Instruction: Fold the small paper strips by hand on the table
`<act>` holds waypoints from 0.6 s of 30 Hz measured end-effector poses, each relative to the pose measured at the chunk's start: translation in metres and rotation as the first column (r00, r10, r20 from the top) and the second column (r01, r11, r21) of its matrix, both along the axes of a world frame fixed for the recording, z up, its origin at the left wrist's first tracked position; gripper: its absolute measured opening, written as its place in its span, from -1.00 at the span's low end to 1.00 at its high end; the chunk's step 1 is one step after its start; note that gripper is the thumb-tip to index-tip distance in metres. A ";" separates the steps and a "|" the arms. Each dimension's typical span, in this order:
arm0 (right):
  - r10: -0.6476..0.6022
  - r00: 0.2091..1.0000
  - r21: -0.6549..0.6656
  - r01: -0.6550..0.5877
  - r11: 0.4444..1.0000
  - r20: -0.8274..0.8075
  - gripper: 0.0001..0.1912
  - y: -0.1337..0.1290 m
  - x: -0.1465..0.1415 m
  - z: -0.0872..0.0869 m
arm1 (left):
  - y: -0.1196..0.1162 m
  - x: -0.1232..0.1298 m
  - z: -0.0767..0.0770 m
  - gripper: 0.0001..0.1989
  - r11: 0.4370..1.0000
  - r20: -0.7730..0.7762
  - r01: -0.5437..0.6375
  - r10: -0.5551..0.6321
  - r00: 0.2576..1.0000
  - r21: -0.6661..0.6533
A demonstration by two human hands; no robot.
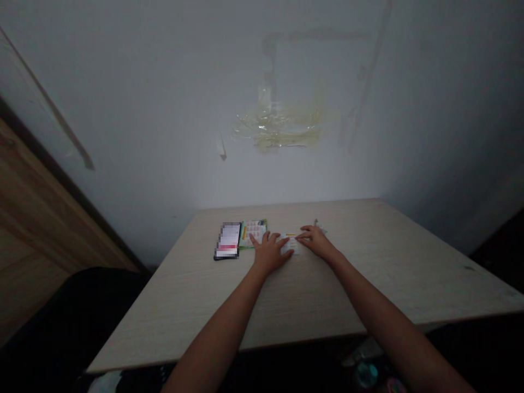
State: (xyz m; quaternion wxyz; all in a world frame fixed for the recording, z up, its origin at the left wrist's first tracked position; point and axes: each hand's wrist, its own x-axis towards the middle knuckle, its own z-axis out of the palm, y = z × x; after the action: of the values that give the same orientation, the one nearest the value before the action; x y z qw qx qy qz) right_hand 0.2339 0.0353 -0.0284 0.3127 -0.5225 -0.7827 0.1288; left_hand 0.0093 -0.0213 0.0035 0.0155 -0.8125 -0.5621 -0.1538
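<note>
My left hand (269, 254) rests over the printed paper with its fingers spread; the thumb and index finger press on a small printed sheet (290, 245). That sheet has yellow and coloured print and lies flat on the table. At its right edge, the fingertips of my right hand (313, 240) are pinched together on the paper. Beneath and beyond the left fingers lies a green-edged printed booklet (252, 232), partly covered by the hand. Just behind my right hand is a small pale, crumpled-looking piece (321, 225), too small to identify.
A phone (227, 240) with a lit, blurred screen lies left of the booklet. The pale wooden table (196, 305) meets a wall (164, 109) bearing peeling clear tape (278, 125). A dark object (73, 305) stands at the left, and a bottle-like item (365, 374) is below the front edge.
</note>
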 end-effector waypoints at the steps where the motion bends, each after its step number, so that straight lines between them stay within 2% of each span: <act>1: -0.007 1.000 0.004 0.007 1.000 0.005 -0.78 0.001 -0.001 -0.001 | 0.000 0.000 0.000 -0.52 1.000 -0.002 -0.001 0.001 1.000 0.000; 8: -0.065 0.994 0.029 0.063 0.998 0.092 -0.75 0.008 -0.006 -0.004 | 0.002 0.000 -0.004 -0.53 1.000 0.012 0.006 -0.007 1.000 0.030; 18: -0.076 0.982 0.070 0.065 0.995 0.173 -0.67 0.000 -0.009 0.002 | 0.001 0.000 -0.003 -0.53 1.000 0.007 0.000 0.000 1.000 0.014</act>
State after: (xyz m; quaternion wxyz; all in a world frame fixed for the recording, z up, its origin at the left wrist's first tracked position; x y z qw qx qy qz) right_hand 0.2248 0.0352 -0.0260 0.2633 -0.5490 -0.7919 0.0458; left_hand 0.0092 -0.0201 0.0008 0.0193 -0.8118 -0.5611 -0.1607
